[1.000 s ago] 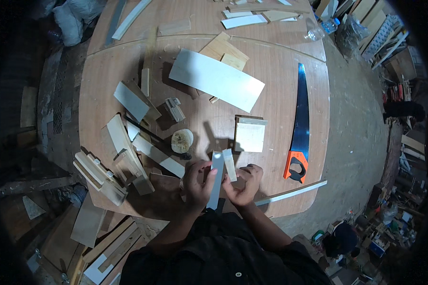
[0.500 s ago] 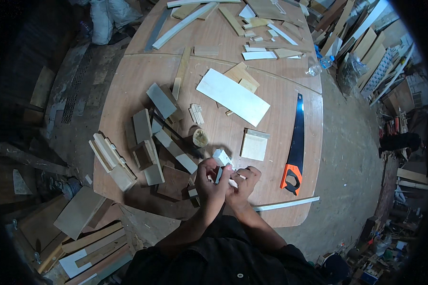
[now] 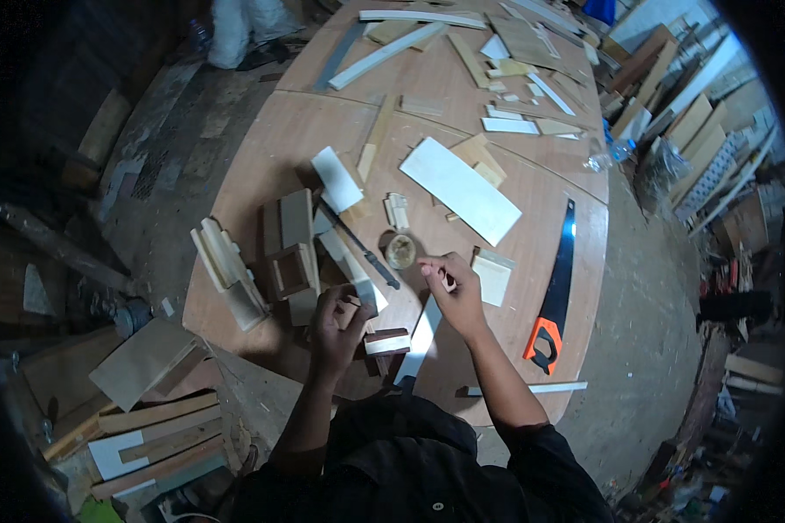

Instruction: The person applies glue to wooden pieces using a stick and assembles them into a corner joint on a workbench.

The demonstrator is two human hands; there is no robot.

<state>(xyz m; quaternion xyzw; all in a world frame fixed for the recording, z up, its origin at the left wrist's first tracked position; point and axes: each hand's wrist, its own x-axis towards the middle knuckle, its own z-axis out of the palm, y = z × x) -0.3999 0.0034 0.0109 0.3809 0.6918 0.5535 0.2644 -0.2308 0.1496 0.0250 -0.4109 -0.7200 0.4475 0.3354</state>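
Note:
My left hand [image 3: 333, 328] is closed at the near left of the table, gripping a small pale block [image 3: 367, 302] whose far part shows past the fingers. My right hand [image 3: 456, 292] is raised to its right, with fingers curled and thumb close to the forefinger; a tiny pale bit shows among them, too small to name. Just left of those fingertips stands a round cup [image 3: 400, 252] with tan contents. A long dark tool [image 3: 358, 243] lies between the cup and some wooden pieces. Below the hands are a brown block with a white strip [image 3: 387, 343] and a pale flat strip [image 3: 420, 340].
A handsaw [image 3: 557, 288] with an orange handle lies at the right. A white board [image 3: 460, 190] rests on other wood mid-table. Box-like wooden pieces [image 3: 290, 228] crowd the left side. Offcuts [image 3: 510, 125] are scattered at the far end, beside a plastic bottle [image 3: 621, 151].
My hands have come apart: the right moved forward toward the cup, the left shifted left with the block. The whole view has also shifted and turned slightly.

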